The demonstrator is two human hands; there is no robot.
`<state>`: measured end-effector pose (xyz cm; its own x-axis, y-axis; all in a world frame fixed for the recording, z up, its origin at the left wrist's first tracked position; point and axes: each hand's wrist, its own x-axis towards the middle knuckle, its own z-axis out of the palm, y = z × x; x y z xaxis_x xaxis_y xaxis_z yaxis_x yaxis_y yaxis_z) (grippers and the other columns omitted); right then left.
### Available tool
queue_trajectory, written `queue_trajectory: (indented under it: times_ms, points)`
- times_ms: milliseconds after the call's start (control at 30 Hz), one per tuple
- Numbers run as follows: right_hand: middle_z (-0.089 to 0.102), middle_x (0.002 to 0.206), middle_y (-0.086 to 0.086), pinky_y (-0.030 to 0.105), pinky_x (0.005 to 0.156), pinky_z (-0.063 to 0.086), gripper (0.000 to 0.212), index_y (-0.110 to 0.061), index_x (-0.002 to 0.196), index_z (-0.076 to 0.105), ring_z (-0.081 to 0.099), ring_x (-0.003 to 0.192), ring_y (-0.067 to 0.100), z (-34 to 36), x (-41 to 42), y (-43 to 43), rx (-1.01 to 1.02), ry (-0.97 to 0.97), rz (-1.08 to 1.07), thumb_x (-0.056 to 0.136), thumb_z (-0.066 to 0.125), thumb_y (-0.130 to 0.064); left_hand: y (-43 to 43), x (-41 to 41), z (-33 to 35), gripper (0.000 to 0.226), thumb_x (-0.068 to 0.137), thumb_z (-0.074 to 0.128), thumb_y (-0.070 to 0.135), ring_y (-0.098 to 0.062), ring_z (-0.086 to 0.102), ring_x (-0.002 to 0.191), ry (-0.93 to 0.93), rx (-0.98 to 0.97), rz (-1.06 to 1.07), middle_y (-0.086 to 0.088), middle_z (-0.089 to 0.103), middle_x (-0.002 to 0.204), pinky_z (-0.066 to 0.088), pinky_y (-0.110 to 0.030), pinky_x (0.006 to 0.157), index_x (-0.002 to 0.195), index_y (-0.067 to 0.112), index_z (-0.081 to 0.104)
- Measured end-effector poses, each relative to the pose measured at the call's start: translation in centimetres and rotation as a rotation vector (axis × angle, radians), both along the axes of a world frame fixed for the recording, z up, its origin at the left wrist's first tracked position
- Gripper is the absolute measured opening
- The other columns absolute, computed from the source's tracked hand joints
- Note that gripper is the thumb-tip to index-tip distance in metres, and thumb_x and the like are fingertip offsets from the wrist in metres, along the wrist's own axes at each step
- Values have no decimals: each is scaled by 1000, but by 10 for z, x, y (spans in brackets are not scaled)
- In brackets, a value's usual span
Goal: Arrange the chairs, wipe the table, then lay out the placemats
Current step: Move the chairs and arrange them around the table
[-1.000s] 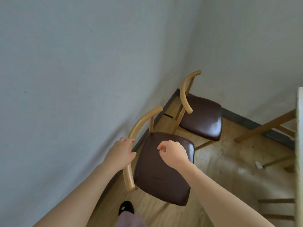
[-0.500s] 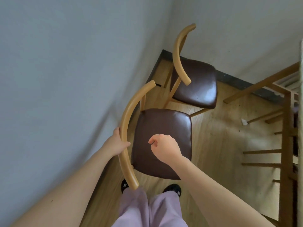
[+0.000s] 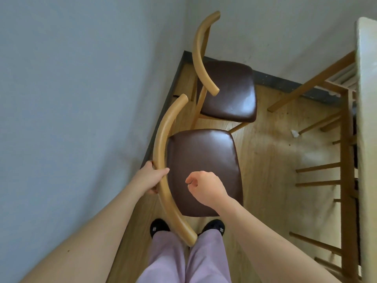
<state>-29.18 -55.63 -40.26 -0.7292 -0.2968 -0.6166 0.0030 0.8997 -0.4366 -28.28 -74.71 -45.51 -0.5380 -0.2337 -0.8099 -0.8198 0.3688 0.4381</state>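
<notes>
Beside the wall (image 3: 81, 99) the left hand (image 3: 152, 179) curls its fingers round the chair (image 3: 204, 160) back, right hand (image 3: 206, 190) curled empty above the seat; second chair (image 3: 230, 92) just ahead, table (image 3: 367, 119) at right

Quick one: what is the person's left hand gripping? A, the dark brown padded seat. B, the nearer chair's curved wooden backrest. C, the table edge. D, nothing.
B: the left hand wraps the nearer chair's curved light-wood backrest; the right hand hovers curled above its dark brown padded seat, holding nothing.
</notes>
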Motion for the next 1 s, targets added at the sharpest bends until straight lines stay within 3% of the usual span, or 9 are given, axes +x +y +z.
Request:
queue_trajectory:
  times_ms: [100,233,333,433,600,767,1000]
  points:
    - [70,103,-6,33,84,53,24,-27,108,69,62,98,19,2,0,12,-44,-72,1,89,54,-26,25,-11,12,66,81,61,58,-24,69,79,-22,67,-67,-5,63,103,58,-31,53,129,18,42]
    - [69,103,-5,39,89,54,31,-28,109,69,62,97,17,-3,0,40,-59,-226,-46,90,45,-32,59,-31,24,63,76,63,63,-19,70,74,29,138,-34,-5,67,93,58,-30,55,114,14,56]
    - [67,110,-7,38,98,49,36,-30,117,67,62,104,15,-6,-3,68,-136,-411,-173,95,42,-44,81,-46,29,56,77,69,53,-23,67,80,54,124,74,-8,64,95,59,-34,60,111,11,55]
    - [67,113,-5,38,96,50,49,-30,121,63,63,103,15,-11,6,91,-205,-580,-236,92,40,-61,102,-56,30,46,74,74,29,-26,67,83,36,64,1,-12,64,97,60,-42,71,111,10,53]
    - [67,112,-7,39,99,48,53,-30,121,62,63,104,14,-9,8,122,-275,-514,-264,88,42,-68,134,-69,39,48,71,74,17,-31,65,86,39,94,66,-17,63,101,59,-45,73,112,5,54]
    - [66,114,-5,41,98,49,47,-33,124,61,61,105,17,2,-2,169,-295,-481,-314,90,48,-63,185,-83,48,46,68,76,19,-26,64,76,62,83,62,-10,61,90,55,-33,52,106,7,53]
    - [65,115,-3,43,96,51,49,-31,128,58,62,104,19,9,-9,240,-321,-437,-388,91,47,-62,268,-107,55,46,61,78,21,-27,67,74,76,66,-25,-11,64,86,58,-35,58,100,7,57]
